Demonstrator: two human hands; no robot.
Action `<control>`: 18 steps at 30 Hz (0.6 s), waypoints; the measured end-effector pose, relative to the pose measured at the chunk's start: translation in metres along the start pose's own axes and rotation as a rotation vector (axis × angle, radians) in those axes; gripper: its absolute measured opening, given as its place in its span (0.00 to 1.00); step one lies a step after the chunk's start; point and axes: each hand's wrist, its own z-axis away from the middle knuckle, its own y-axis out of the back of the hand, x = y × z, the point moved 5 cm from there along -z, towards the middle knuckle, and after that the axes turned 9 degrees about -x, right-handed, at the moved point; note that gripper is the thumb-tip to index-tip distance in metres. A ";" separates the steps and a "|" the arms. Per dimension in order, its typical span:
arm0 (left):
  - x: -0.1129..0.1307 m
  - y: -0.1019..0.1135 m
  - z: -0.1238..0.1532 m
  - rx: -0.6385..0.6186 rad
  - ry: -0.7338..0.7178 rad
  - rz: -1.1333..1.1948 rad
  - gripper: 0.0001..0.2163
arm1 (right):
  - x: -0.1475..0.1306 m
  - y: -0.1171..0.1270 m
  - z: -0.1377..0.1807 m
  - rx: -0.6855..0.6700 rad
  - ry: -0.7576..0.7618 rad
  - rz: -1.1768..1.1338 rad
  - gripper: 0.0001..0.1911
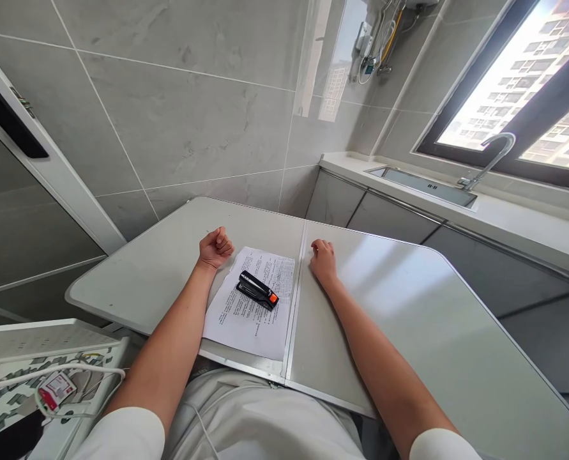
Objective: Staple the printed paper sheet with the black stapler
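A black stapler (258, 291) with an orange end piece lies aslant on printed paper sheets (239, 326) on the table. My left hand (216, 248) rests on the tabletop just beyond the upper left corner of the sheets, curled into a fist with nothing seen in it. To the right of the table's middle seam lies my right hand (323, 260), its fingers curled in loosely and its palm side partly hidden; no object shows in it. Neither hand touches the stapler.
The pale folding table (384, 306) has a metal seam down its middle. At lower left stands a white cart (85, 418) with cables and a red-and-white packet (57, 390). A counter (518, 220) with a sink and a faucet (492, 160) runs along the right under a window.
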 end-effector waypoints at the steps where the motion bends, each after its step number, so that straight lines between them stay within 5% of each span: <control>1: -0.001 -0.001 -0.001 -0.009 0.004 -0.002 0.20 | -0.009 -0.003 0.001 0.004 0.028 -0.004 0.21; 8: -0.011 -0.004 -0.005 0.038 -0.010 0.021 0.18 | -0.058 -0.029 -0.013 -0.052 0.232 -0.019 0.23; 18: -0.009 -0.005 -0.004 0.022 -0.045 0.022 0.19 | -0.070 -0.047 -0.037 -0.238 0.348 -0.149 0.20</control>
